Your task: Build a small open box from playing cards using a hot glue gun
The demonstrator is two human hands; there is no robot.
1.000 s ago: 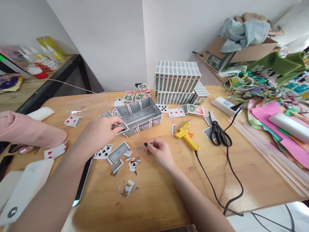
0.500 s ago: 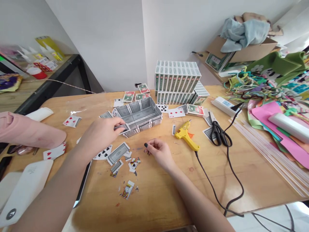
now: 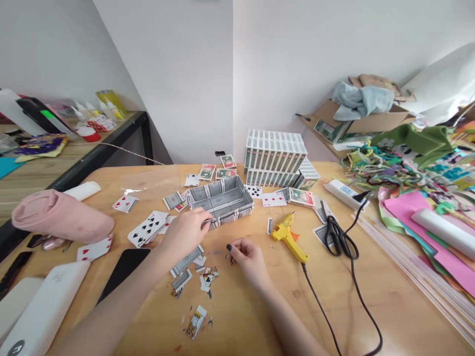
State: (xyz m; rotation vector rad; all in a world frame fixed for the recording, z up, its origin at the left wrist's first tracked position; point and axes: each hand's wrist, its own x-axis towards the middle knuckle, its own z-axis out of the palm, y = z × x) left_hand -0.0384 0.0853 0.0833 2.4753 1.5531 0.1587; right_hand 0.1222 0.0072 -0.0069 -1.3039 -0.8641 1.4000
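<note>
A box (image 3: 226, 195) built from grey-backed playing cards stands open-topped at mid-table. My left hand (image 3: 191, 228) is at its near left wall, thumb and fingers pinched on a playing card (image 3: 207, 221) seen nearly edge-on. Whether that card touches the wall, I cannot tell. Closer to me, my right hand (image 3: 247, 259) rests on the table with its fingers curled; what they hold, if anything, is hidden. Cut card pieces (image 3: 181, 280) lie between my hands and below them, with a trimmed king piece (image 3: 196, 322) nearest me. To the right lies a yellow glue gun (image 3: 287, 236).
Black scissors (image 3: 336, 237) and the glue gun's cord (image 3: 315, 291) lie right, near a white power strip (image 3: 345, 194). Stacked card packs (image 3: 274, 153) stand behind. Loose cards (image 3: 147, 228), a black phone (image 3: 124, 272) and a pink roll (image 3: 63, 217) are left.
My view has tilted up, so the table sits lower in the picture. My left hand has shifted right along the box's near side, and its card has turned edge-on. My right hand stays put.
</note>
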